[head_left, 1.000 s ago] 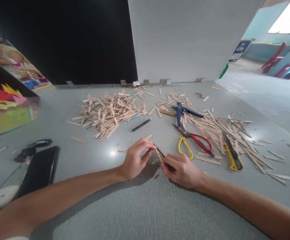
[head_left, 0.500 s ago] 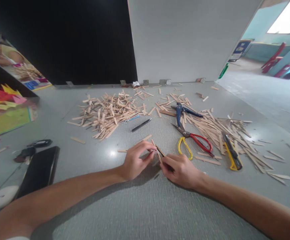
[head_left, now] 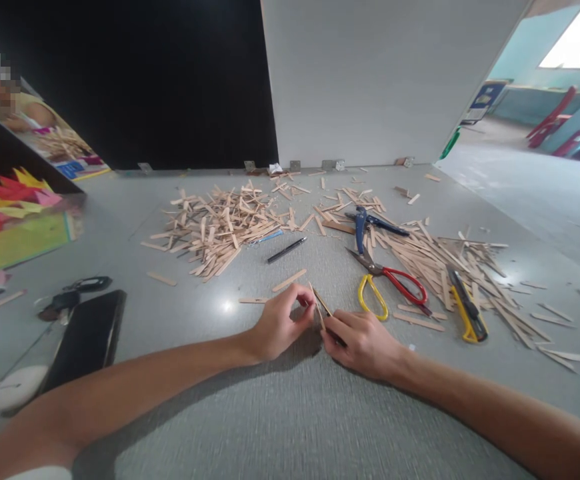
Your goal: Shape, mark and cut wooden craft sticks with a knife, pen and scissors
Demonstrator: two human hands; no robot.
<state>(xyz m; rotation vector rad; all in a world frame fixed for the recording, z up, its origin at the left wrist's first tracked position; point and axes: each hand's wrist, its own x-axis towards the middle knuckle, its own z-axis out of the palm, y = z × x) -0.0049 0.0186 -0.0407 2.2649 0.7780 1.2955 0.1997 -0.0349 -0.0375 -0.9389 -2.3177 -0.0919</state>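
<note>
Near the middle of the table, my right hand is closed around the lower end of a thin wooden craft stick, seen nearly edge-on and slanting up to the left. A darker slim rod sticks out of the same grip. My left hand forms a ring, thumb and forefinger pinched together right beside the craft stick; what sits between its tips is too small to make out. Just beyond my left hand lie two loose craft sticks. Scissors with one yellow and one red handle rest beyond my right hand.
Behind lie a heap of craft sticks, a black pen and blue-handled pliers. A yellow box cutter is at right. At left are a phone, keys and a white mouse. An upright panel bounds the back.
My left fingertips have drawn closer together and curled beside the stick. My right hand keeps its grip. The whole view has shifted slightly.
</note>
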